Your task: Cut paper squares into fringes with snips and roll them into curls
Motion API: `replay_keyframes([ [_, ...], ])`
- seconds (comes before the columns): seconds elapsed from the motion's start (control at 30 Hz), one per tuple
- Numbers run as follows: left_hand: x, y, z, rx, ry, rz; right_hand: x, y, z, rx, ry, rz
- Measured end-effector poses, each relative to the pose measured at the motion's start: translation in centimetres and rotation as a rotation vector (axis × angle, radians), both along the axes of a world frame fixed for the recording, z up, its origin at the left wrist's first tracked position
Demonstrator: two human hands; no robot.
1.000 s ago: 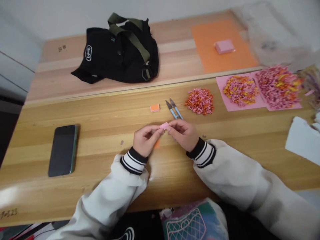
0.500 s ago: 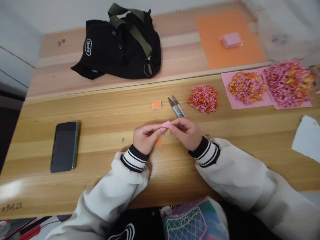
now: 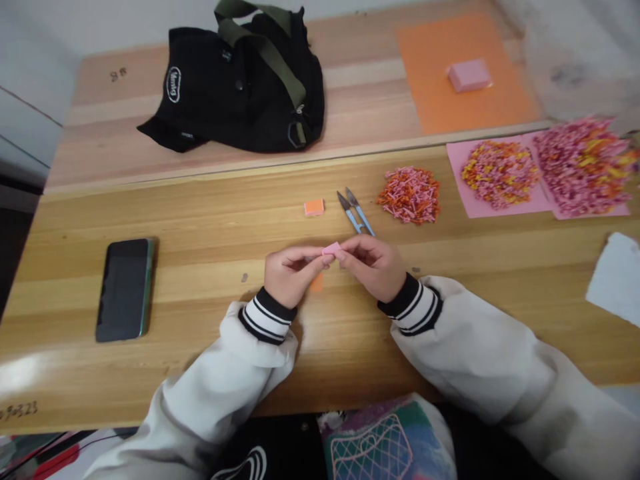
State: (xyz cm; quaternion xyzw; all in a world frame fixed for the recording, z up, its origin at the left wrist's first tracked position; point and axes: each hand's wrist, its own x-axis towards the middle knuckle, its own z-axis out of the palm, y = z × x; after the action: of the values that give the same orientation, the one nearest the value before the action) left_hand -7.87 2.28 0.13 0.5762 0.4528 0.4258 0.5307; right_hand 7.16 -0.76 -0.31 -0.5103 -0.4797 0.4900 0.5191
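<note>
A small slip of pink paper (image 3: 331, 249) is pinched by both hands above the table. My left hand (image 3: 289, 273) grips its left end between thumb and fingertips. At its right end, my right hand (image 3: 376, 267) holds it in the same kind of pinch. An orange paper piece (image 3: 316, 283) lies on the wood below, partly hidden by my left hand. Just beyond the hands are thread snips (image 3: 355, 212) with blue handles and a little stack of orange and pink paper slips (image 3: 314, 207).
A heap of small pink and orange rolled pieces (image 3: 410, 195) lies right of the snips. Farther right, more heaps rest on pink sheets (image 3: 473, 205). A phone (image 3: 125, 290) is at left, a black bag (image 3: 250, 87) behind. A pink block (image 3: 470, 75) sits on an orange sheet (image 3: 425, 100).
The view has shifted slightly. Both hands keep their pinch on the pink paper, with hardly any movement.
</note>
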Motion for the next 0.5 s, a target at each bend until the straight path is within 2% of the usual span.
replay_keyframes([
  [0.23,0.0,0.01,0.08,0.001,-0.01,-0.015,0.04,-0.02,0.11,0.005,0.014,-0.009],
  [0.5,-0.23,0.11,0.09,-0.025,-0.056,-0.093,0.07,0.02,0.12,0.007,0.027,0.0],
])
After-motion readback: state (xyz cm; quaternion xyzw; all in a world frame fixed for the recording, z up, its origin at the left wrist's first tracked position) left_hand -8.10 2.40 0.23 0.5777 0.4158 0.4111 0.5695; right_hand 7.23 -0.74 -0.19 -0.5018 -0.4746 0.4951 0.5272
